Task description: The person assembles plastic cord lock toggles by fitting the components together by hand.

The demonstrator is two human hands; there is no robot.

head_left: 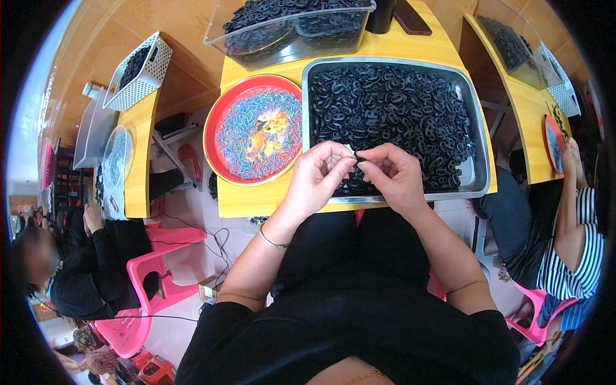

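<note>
Over the near part of a metal tray (484, 183), my two hands meet fingertip to fingertip. My right hand (396, 179) pinches a small black plastic piece (359, 156), mostly covered by the fingers. Thumb and forefinger of my left hand (317, 176) are closed right against it; whatever they hold is too small to make out. The tray is heaped with black plastic pieces (398, 109), many with two holes. Left of it stands a round red dish (213, 138) with many small thin, bluish-grey pieces (240, 128), which look like springs, spread over its printed bottom.
At the table's far side stand a clear plastic bin (276, 58) of black pieces, a dark cylinder (380, 16) and a phone (412, 17). People sit at yellow tables on both sides. A pink chair (138, 276) and cables are at the left.
</note>
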